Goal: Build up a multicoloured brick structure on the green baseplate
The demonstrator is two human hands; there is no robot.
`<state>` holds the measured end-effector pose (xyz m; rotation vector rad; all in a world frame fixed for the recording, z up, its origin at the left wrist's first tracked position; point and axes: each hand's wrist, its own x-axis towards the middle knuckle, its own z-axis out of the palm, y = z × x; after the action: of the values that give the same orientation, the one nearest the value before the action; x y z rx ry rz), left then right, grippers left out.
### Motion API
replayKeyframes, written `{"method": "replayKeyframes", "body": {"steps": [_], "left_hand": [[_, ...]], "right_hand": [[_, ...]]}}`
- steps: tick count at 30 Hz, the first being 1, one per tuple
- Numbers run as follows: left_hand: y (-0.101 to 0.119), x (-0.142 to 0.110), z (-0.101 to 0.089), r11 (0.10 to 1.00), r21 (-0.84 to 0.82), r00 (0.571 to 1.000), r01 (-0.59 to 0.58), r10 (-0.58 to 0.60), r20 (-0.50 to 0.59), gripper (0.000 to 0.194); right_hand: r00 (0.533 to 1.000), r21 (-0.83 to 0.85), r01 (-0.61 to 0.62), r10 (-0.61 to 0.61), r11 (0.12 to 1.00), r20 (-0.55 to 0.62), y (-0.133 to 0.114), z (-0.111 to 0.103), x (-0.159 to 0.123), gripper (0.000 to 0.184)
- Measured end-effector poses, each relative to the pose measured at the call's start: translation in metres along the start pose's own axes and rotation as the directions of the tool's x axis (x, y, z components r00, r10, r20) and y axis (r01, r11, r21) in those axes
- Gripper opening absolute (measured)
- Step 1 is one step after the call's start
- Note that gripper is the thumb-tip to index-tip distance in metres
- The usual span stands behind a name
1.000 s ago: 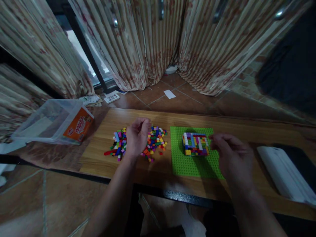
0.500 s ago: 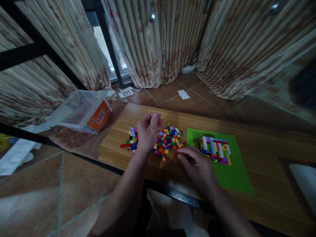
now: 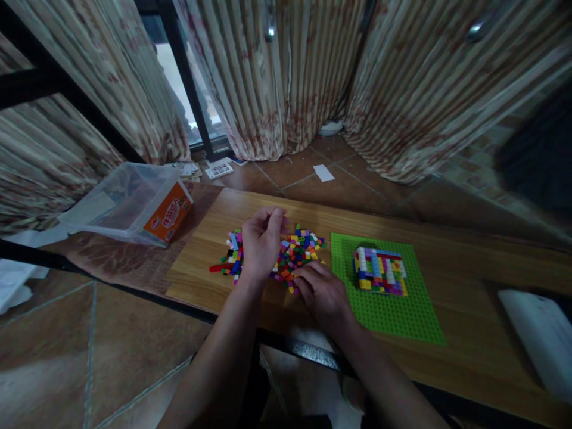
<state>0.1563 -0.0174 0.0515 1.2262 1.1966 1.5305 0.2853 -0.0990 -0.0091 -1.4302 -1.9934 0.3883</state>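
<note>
My left hand (image 3: 263, 243) is held above the pile of small coloured toy bricks (image 3: 308, 239), its fingers curled with thumb and fingertips together. Whatever may be between them is hidden. My right hand (image 3: 325, 293) is at the near right edge of the pile, its thumb and fingers pinched in close to the bricks; I cannot make out what they hold. To its right lies a green studded baseplate (image 3: 393, 319). On the plate stands a low block of many-coloured bricks (image 3: 379, 272), touched by neither hand.
The wooden tabletop (image 3: 456, 268) has a dark near edge. At its left end a clear plastic bin (image 3: 120, 199) with an orange label rests on a brown cloth (image 3: 107, 256). A white object (image 3: 536, 333) sits at the right. Striped curtains (image 3: 313, 77) hang behind.
My right hand has moved left, away from the baseplate and in to the brick pile. My left hand keeps its curled pose over the pile. The whole view has shifted slightly.
</note>
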Motion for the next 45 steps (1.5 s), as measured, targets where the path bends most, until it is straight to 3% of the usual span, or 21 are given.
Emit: {"method": "replayKeyframes", "body": {"steps": [10,16,21,25,31,45], "left_hand": [[0.001,-0.003,0.005,0.999,0.038,0.998,0.015,-0.017,0.056,0.021],[-0.001,-0.005,0.012,0.995,0.099,0.996,-0.015,0.006,0.092,0.022],[-0.005,-0.006,0.016,0.992,0.121,0.993,-0.021,0.007,0.115,0.021],[-0.008,-0.008,0.019,0.989,0.143,0.989,-0.028,0.006,0.150,0.021],[-0.010,-0.013,0.025,0.981,0.184,0.973,-0.063,0.019,0.229,0.019],[-0.014,-0.013,0.022,0.969,0.225,0.961,-0.103,0.038,0.274,0.018]], "right_hand": [[0.994,0.186,-0.072,0.085,0.980,-0.063,-0.011,-0.033,-0.008,0.018],[0.989,0.132,-0.058,0.075,0.989,-0.129,0.001,-0.058,-0.017,0.024],[0.945,0.038,-0.180,0.184,0.983,-0.271,0.032,-0.092,-0.030,0.020],[0.876,-0.001,-0.328,0.303,0.945,-0.376,0.053,-0.112,-0.041,0.023],[0.838,-0.102,-0.427,0.351,0.898,-0.419,0.057,-0.111,-0.044,0.027],[0.857,-0.300,-0.427,0.276,0.853,-0.435,0.054,-0.097,-0.042,0.022]]}}
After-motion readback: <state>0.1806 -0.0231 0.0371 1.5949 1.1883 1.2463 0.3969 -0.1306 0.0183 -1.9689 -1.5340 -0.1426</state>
